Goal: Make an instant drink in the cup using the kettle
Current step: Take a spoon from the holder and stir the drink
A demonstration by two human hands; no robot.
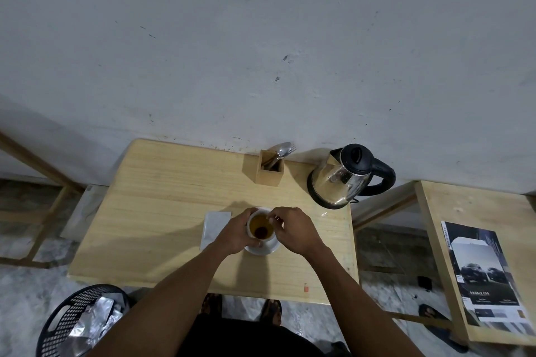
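On the pale wooden desk [162,182], the white cup [260,228] stands on a white saucer [265,249] a little right of the middle, toward the near edge. Amber liquid fills it, with a dark lump sunk near the bottom. The left hand [236,233] wraps the cup's left side, its grip closed around the wall, fingertips reaching the saucer. The right hand [293,229] sits at the cup's 3 o'clock, fingers pinched together over the rim; whether that grip holds anything is too small to tell. A flat white sachet [215,226] lies at the cup's 9 o'clock, partly under the left hand. The steel kettle [340,180] with a black lid and handle stands on its base at the cup's 1 o'clock, near the desk's far right corner. A wooden holder [268,171] with spoons and a fork stands at 12 o'clock, against the wall. A black mesh basket [81,324] holding silvery wrappers sits on the floor at 7 o'clock. A printed brochure [487,278] lies on a second desk at 3 o'clock.
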